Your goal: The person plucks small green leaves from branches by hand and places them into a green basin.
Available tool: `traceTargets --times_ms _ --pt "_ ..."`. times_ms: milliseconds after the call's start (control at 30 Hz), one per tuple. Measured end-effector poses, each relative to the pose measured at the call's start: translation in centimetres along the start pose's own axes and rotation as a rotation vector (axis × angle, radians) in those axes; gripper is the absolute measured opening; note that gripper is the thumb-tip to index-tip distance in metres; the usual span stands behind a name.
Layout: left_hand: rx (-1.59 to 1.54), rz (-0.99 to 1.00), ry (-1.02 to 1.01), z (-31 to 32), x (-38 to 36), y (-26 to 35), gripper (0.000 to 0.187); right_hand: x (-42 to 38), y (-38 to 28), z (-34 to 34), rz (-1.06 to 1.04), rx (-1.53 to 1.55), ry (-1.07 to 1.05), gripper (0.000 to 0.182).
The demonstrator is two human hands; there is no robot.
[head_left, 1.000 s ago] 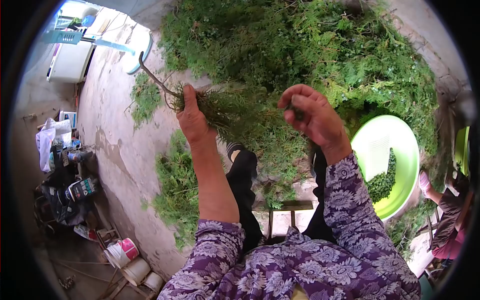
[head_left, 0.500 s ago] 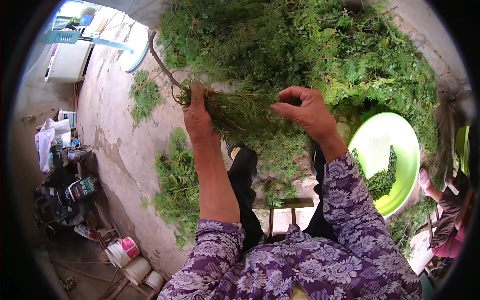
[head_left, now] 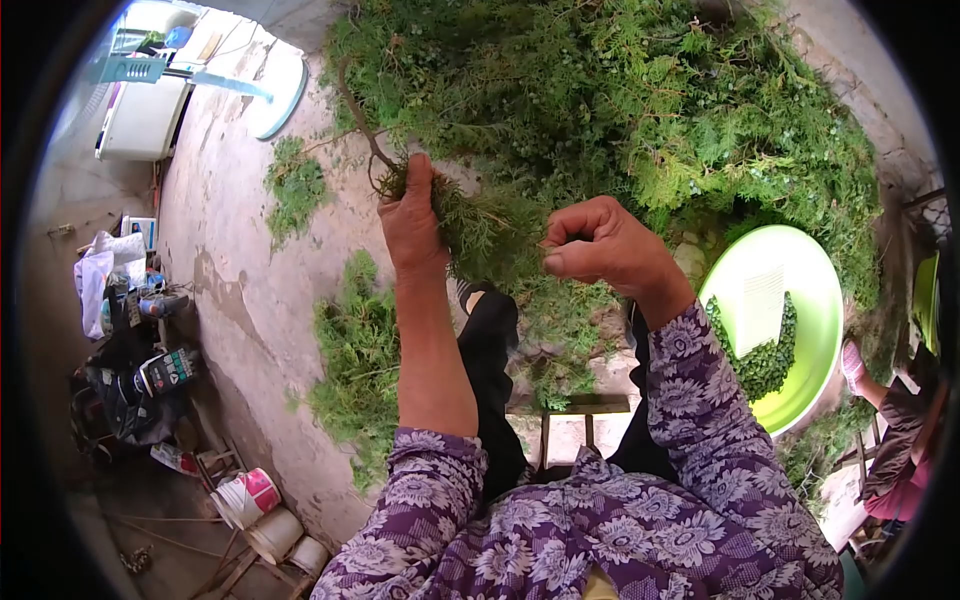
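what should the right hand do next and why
Probably a gentle tug away from the left hand: the right hand is pinched closed beside the foliage of the leafy branch, which the left hand grips, and the basin by the right forearm already holds small green pieces. Whether the pinch has caught anything is unclear.

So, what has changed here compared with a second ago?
The left hand has shifted rightward, and the branch it grips has turned, its bare stem now standing steeper in the picture. The right hand has moved left and slightly down, close to the leafy end; the dark bit seen earlier in its fingers no longer shows. The pale green basin and the heap of greenery stayed put.
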State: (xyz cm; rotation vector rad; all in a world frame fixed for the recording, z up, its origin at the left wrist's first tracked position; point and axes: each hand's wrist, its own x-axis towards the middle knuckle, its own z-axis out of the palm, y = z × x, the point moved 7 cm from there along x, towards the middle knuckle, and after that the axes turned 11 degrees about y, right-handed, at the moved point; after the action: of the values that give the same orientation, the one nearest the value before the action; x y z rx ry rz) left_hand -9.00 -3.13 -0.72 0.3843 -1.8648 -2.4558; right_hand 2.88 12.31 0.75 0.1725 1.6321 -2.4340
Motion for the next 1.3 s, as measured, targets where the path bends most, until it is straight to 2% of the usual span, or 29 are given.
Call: traceTargets --times_ms 67,133,167,200,233,267,300,400,433,533,567,633,733,933,1067,1167,1300 --pt "0.032 -0.004 0.027 -0.2 0.3 -0.7 0.023 0.0 0.2 0.0 0.032 0.043 -0.016 0.019" --pt "0.064 -0.006 0.054 -0.5 1.1 -1.1 0.022 -0.4 0.4 1.0 0.001 0.040 -0.133 0.024" --pt "0.055 -0.092 0.186 -1.7 1.8 -1.6 0.023 -0.7 0.8 1.1 0.000 0.039 -0.135 0.024" --pt "0.047 -0.177 0.320 -2.9 2.2 -1.9 0.025 -1.3 0.5 1.7 -0.057 0.159 -0.237 0.018" --pt "0.046 -0.173 0.325 -3.4 2.5 -1.8 0.025 -2.0 0.0 2.1 -0.113 0.280 -0.339 0.014" --pt "-0.025 -0.150 0.251 -3.3 2.6 -1.6 0.026 -2.1 1.0 1.6 0.063 0.393 -0.244 0.017" --pt "-0.093 -0.133 0.172 -3.0 2.5 -1.4 0.026 -2.0 0.6 1.9 0.064 0.400 -0.238 0.017" --pt "-0.083 -0.174 0.136 -2.1 1.6 -1.8 0.026 -0.2 -0.9 0.4 0.051 0.414 0.066 0.021" --pt "-0.116 -0.202 0.121 -1.4 1.2 -1.8 0.025 0.3 -0.6 0.1 0.048 0.413 0.067 0.021" --pt "-0.025 -0.262 0.221 -0.8 0.1 -1.6 0.029 1.3 1.2 -1.6 0.059 0.250 0.298 0.019" --pt "-0.025 -0.262 0.221 -0.9 0.3 -1.8 0.029 1.3 1.3 -1.5 0.059 0.251 0.298 0.019" --pt "-0.105 -0.275 0.083 -0.3 0.5 -2.4 0.030 1.1 1.2 -1.6 0.050 0.238 0.343 0.020" --pt "-0.161 -0.296 0.041 0.0 0.3 -2.6 0.030 1.3 1.3 -2.0 0.040 0.296 0.346 0.019" --pt "-0.045 -0.359 0.106 0.6 -1.4 -1.9 0.029 1.8 2.2 -2.8 0.052 0.281 0.436 0.020" --pt "-0.098 -0.363 0.114 0.5 -1.0 -2.4 0.028 2.0 2.5 -2.8 0.030 0.226 0.472 0.019" --pt "-0.121 -0.319 0.041 0.8 -0.9 -2.5 0.028 2.2 2.4 -2.2 -0.011 0.149 0.399 0.019" --pt "-0.102 -0.292 -0.024 1.4 -1.6 -2.1 0.031 2.2 2.5 -1.7 0.040 0.311 0.418 0.022"
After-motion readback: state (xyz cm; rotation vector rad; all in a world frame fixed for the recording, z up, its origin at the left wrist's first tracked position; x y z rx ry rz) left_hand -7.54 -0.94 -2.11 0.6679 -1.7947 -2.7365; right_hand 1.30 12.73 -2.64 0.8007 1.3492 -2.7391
